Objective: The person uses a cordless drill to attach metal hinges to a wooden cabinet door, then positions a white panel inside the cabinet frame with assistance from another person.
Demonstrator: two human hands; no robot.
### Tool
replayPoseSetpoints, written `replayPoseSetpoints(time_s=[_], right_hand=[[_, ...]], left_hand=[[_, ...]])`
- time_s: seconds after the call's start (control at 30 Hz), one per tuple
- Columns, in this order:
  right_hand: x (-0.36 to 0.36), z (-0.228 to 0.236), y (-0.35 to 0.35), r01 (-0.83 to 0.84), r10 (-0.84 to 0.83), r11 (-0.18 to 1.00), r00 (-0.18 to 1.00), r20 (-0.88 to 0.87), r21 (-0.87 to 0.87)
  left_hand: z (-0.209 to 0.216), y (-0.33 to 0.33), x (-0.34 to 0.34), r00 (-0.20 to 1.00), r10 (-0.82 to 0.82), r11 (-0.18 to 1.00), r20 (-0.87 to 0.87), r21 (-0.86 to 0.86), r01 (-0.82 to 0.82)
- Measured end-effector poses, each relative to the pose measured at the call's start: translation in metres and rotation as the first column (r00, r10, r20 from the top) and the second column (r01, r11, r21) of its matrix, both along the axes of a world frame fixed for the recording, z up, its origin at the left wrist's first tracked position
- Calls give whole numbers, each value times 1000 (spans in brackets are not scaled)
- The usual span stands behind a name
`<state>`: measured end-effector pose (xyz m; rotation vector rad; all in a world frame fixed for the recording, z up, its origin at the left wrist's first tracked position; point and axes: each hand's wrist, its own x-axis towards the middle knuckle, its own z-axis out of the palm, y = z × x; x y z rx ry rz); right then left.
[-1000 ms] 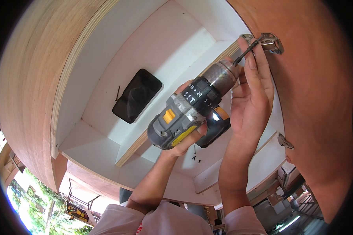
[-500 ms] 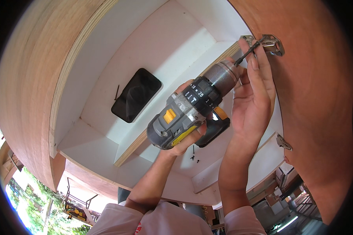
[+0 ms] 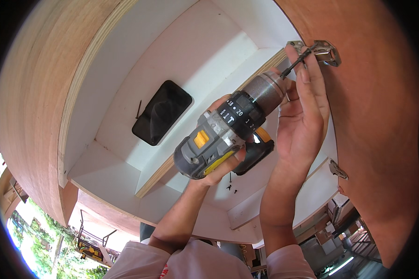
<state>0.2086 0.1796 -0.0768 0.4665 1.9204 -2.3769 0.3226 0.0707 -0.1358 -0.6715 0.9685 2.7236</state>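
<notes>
While left hand (image 3: 222, 172) grips grey-black drill (image 3: 214, 130), right hand (image 3: 301, 118) touches dark bit (image 3: 293, 65), grip unclear; chuck (image 3: 265, 91) knurled.

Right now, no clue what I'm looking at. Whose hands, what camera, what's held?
No robot here: these are a person's bare hands, seen by a fisheye camera worn on their head, so straight edges look bent. The left hand grips a power drill. The right hand has its fingers at the drill's long bit, near a metal hinge on a reddish-brown panel. Inside the white cabinet lie a black phone-like slab and small dark screw-like pieces.
</notes>
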Motion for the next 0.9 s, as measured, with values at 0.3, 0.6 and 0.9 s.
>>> replayPoseSetpoints(time_s=[0.3, 0.6, 0.9], right_hand=[[0, 0, 0, -17, 17, 999, 1000, 11, 27], [0, 0, 2, -33, 33, 998, 999, 14, 51], [0, 2, 3, -52, 51, 997, 999, 13, 60]], left_hand=[[0, 2, -1, 1000, 25, 1000, -16, -13, -26], [1, 2, 1, 1000, 10, 1000, 3, -11, -10], [-1, 3, 2, 999, 37, 999, -31, -32, -38]])
